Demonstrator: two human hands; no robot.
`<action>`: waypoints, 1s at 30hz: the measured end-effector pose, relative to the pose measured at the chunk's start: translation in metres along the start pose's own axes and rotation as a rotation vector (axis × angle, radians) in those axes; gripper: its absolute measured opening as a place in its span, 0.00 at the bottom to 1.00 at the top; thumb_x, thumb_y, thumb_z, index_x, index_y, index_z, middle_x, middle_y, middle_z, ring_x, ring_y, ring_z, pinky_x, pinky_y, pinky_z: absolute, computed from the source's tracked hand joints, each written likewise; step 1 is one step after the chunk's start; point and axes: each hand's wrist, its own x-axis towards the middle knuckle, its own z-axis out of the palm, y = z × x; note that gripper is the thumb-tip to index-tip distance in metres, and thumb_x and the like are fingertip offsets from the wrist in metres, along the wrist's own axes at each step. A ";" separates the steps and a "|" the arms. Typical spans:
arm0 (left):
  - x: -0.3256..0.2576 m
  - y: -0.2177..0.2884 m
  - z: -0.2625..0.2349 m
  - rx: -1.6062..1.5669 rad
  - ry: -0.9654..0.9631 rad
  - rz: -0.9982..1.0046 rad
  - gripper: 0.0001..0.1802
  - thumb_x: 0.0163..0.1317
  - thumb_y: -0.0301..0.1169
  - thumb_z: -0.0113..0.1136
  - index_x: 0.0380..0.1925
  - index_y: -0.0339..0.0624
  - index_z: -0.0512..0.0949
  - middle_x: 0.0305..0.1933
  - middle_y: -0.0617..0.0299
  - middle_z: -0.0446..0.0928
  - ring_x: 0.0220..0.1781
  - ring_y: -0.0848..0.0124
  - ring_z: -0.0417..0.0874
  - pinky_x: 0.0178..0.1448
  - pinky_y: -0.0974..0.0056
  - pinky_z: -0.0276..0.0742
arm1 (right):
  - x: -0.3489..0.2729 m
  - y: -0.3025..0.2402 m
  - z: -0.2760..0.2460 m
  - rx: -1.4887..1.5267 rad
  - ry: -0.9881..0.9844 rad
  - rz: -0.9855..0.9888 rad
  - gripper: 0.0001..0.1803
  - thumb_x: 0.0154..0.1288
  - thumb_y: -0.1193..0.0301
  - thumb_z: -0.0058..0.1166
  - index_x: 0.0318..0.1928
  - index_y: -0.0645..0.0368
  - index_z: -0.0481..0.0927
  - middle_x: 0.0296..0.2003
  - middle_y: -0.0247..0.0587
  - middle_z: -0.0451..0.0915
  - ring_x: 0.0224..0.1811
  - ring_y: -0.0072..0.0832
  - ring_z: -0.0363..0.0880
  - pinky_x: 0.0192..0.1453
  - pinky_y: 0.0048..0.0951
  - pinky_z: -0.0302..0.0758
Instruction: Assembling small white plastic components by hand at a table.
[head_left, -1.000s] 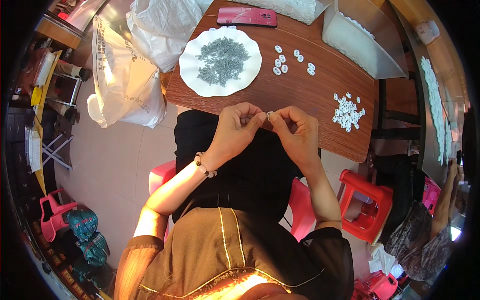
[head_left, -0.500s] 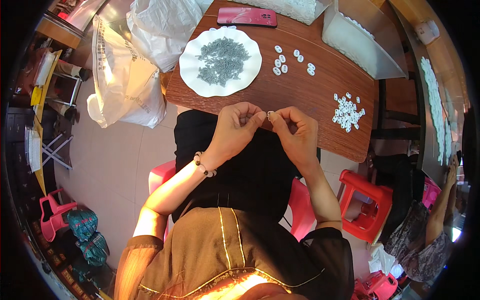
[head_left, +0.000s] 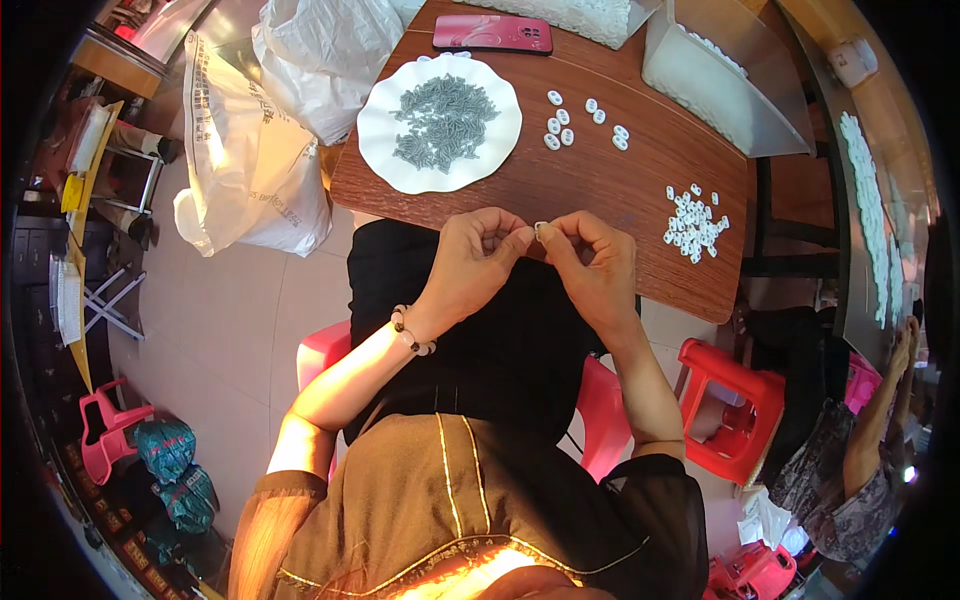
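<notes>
Close together at the table's near edge, my left hand (head_left: 480,255) and my right hand (head_left: 595,265) meet at their fingertips. Both pinch a small white plastic piece (head_left: 540,228), mostly covered by the fingers. Beyond my left hand stands a white plate (head_left: 375,150) with a wavy rim, heaped with small grey screw-like pieces (head_left: 446,122). Several white oval pieces with two holes (head_left: 567,137) lie scattered right of the plate. A pile of smaller white plastic pieces (head_left: 694,228) sits to the right of my right hand.
The brown wooden table (head_left: 590,190) holds a pink phone (head_left: 492,33) and a clear bin of white pieces (head_left: 700,85) at its far side. White sacks (head_left: 255,160) stand left. A red stool (head_left: 735,410) and a person's arm (head_left: 880,410) are at the right.
My hands stay almost in place, with the white piece slightly turned between the fingertips. At the far right, the other person's arms have shifted a little.
</notes>
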 end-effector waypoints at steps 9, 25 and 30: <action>0.003 -0.005 -0.006 0.084 0.017 0.080 0.06 0.64 0.25 0.60 0.31 0.32 0.79 0.24 0.71 0.77 0.26 0.87 0.70 0.28 0.78 0.64 | 0.001 -0.008 -0.004 0.004 -0.060 0.042 0.08 0.62 0.74 0.61 0.30 0.67 0.80 0.23 0.39 0.80 0.23 0.16 0.76 0.27 0.20 0.70; 0.001 -0.005 -0.004 0.011 0.024 0.021 0.06 0.65 0.25 0.60 0.32 0.31 0.79 0.26 0.67 0.80 0.27 0.86 0.74 0.29 0.78 0.67 | -0.002 -0.001 0.002 0.037 -0.018 0.042 0.07 0.63 0.74 0.61 0.30 0.66 0.81 0.24 0.38 0.82 0.24 0.17 0.78 0.28 0.20 0.73; 0.000 -0.006 -0.004 -0.004 0.019 0.023 0.06 0.65 0.25 0.59 0.32 0.31 0.80 0.27 0.66 0.81 0.28 0.86 0.74 0.30 0.78 0.67 | -0.001 0.002 0.003 0.042 -0.009 0.043 0.07 0.62 0.74 0.61 0.30 0.66 0.81 0.24 0.38 0.82 0.24 0.17 0.78 0.28 0.20 0.72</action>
